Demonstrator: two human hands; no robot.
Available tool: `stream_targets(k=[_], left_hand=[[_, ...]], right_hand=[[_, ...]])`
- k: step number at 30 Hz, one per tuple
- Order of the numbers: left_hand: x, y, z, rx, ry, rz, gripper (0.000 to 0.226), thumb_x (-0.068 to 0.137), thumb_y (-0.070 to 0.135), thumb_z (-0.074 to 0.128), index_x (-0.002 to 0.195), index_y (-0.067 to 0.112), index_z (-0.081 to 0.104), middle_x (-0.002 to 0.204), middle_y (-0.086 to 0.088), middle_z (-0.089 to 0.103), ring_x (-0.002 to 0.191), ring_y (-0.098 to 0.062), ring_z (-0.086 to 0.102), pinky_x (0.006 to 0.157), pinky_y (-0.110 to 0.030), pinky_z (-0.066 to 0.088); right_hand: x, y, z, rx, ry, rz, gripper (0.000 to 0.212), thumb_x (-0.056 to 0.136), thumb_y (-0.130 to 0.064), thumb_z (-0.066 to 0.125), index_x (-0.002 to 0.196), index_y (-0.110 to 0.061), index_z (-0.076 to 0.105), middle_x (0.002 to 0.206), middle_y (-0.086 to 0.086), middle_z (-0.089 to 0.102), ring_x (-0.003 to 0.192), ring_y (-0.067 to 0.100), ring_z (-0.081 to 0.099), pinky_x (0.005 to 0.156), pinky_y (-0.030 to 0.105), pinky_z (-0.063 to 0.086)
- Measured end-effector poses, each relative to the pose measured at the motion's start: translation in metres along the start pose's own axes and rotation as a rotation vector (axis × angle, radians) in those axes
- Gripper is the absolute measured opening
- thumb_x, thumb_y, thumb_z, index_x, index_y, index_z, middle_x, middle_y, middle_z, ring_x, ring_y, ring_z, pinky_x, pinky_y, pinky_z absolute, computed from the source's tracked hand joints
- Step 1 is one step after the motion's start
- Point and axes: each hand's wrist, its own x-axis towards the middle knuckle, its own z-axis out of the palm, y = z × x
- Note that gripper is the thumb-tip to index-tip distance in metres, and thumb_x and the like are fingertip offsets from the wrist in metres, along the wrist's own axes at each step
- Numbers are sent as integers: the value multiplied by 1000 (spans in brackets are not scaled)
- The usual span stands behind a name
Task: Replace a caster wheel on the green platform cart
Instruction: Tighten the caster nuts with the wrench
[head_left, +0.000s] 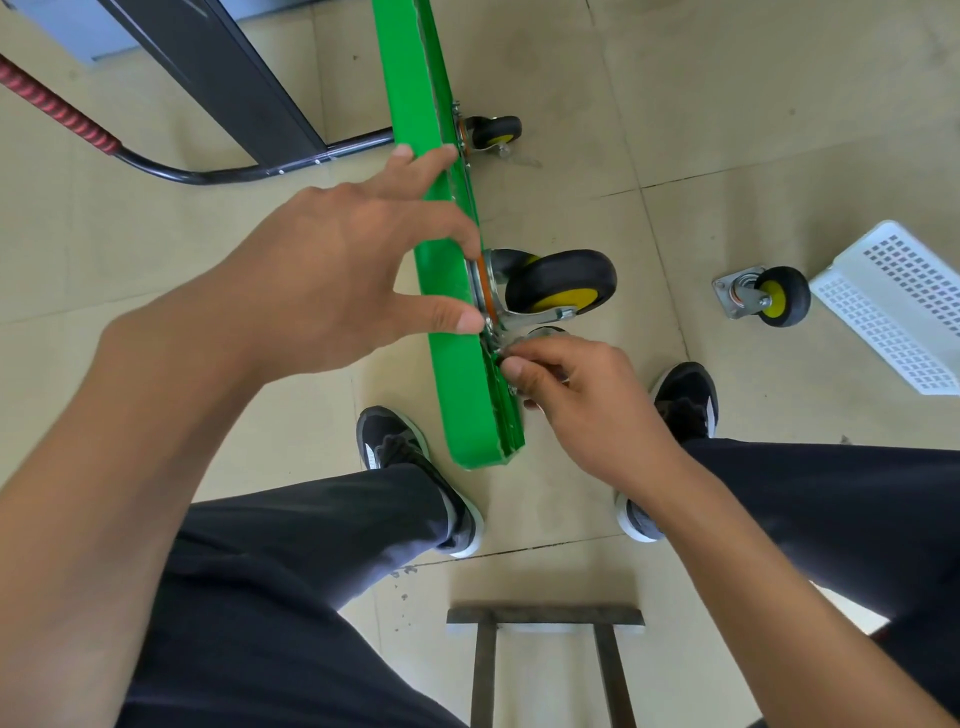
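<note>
The green platform cart stands on its edge on the floor between my feet. A black caster wheel with a yellow hub sits against its underside on a metal mounting plate. My left hand reaches over the cart's edge, with its thumb and a fingertip pressing the plate against the green deck. My right hand pinches a small metal fastener at the plate's near corner, just below the wheel; the fastener is mostly hidden by the fingers. A second caster is mounted farther up the cart.
A loose caster with its plate lies on the tiled floor to the right, beside a white perforated plastic basket. The cart's black handle with a red grip lies at upper left. A dark stool frame is below me.
</note>
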Motion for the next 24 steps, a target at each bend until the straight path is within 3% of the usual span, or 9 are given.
stream_targets(k=[5, 10, 14, 19, 21, 24], left_hand=[[0, -1, 1, 5, 0, 6, 68, 67, 80, 40, 120, 42, 58, 167, 7, 12, 152, -19, 17, 111, -50, 35], [0, 1, 0, 8, -10, -8, 70, 65, 81, 38, 120, 43, 57, 167, 8, 11, 153, -18, 16, 113, -49, 33], [-1, 1, -1, 0, -3, -1, 71, 65, 81, 39, 120, 41, 59, 167, 6, 13, 153, -19, 17, 113, -50, 34], [0, 2, -1, 11, -15, -10, 72, 64, 81, 37, 121, 43, 57, 167, 7, 11, 153, -19, 15, 113, -47, 32], [0, 2, -1, 20, -23, -10, 72, 64, 81, 36, 122, 43, 56, 167, 7, 10, 153, -18, 14, 113, -46, 31], [0, 0, -1, 10, -18, 2, 70, 66, 81, 37, 122, 42, 57, 167, 6, 11, 153, -18, 14, 113, -47, 31]], right_hand=[[2, 1, 8, -48, -1, -57, 28, 98, -33, 55, 100, -13, 75, 85, -2, 68, 81, 14, 59, 71, 36, 47], [1, -3, 14, -95, 18, -41, 26, 99, -29, 56, 92, -11, 74, 78, 4, 67, 75, 19, 58, 66, 39, 46], [-2, -12, 13, -126, 37, 11, 30, 100, -29, 58, 78, -14, 71, 65, 2, 62, 66, 15, 53, 55, 32, 36], [-4, -37, 2, 13, -17, 208, 45, 101, -35, 57, 73, -2, 69, 60, 14, 63, 54, 24, 63, 54, 44, 57], [0, -48, -6, 157, -93, 339, 47, 101, -34, 57, 76, 5, 67, 56, 12, 61, 45, 20, 60, 46, 35, 55], [3, -54, -16, 269, -197, 409, 43, 102, -34, 56, 82, 2, 68, 59, 7, 59, 48, 16, 57, 46, 28, 52]])
